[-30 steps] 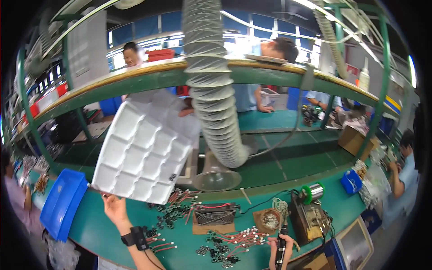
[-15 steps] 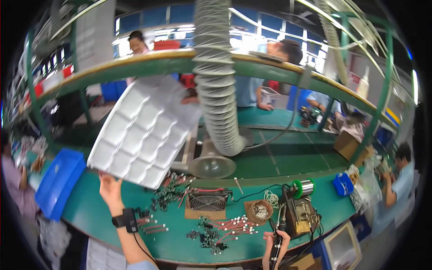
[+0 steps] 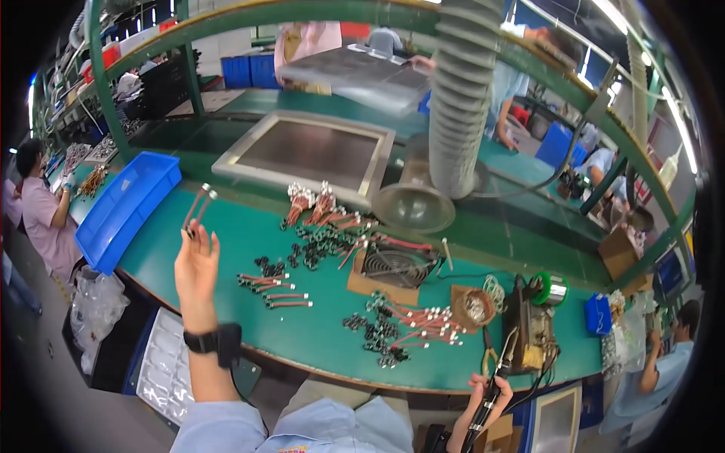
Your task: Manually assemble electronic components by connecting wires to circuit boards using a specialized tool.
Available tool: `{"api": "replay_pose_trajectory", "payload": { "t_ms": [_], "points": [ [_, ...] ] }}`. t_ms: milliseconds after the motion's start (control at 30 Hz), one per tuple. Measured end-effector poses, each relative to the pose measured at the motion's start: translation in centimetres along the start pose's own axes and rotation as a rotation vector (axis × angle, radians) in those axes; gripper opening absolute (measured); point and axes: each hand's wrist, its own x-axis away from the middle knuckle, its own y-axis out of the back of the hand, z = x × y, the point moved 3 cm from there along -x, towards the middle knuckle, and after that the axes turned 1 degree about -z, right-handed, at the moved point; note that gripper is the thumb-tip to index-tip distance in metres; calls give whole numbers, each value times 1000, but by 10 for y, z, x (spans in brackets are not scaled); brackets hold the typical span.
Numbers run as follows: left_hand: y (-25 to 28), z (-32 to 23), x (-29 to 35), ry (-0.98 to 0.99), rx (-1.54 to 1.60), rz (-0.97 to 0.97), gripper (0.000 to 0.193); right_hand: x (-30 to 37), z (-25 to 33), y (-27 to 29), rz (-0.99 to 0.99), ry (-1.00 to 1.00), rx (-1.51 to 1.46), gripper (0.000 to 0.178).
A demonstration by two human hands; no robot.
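- Red-sleeved wire piece [image 3: 195,210] sits pinched in the raised left hand [image 3: 195,264], fingers closed on its lower end, above the green bench [image 3: 226,249]
- Right hand [image 3: 487,392] is wrapped around a black soldering iron [image 3: 491,385] at the bench's near edge
- More wire pieces [image 3: 272,291] lie just right of the left hand
- Blue bin [image 3: 121,211] sits to its left

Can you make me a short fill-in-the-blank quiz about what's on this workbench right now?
1. The raised left hand pinches a short red ____.
2. The right hand grips a black tool at the picture's ____ edge.
3. The plastic bin at the bench's left end is ____.
4. The bench top is coloured ____.

Answers: wire, lower, blue, green
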Motion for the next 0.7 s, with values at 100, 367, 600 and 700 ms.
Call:
{"api": "replay_pose_trajectory", "payload": {
  "t_ms": [100,367,600,700],
  "points": [
    [-47,48,83,56,-335,281,17,14,1,-5,75,-51,-46,30],
    [-60,135,193,609,-556,366,15,9,31,-81,555,-112,-417,47],
    [-59,142,199,665,-577,396,16,8,29,-70,511,337,23,53],
    [-60,146,201,683,-576,402,15,9,34,-79,501,410,87,48]
  ]
}}
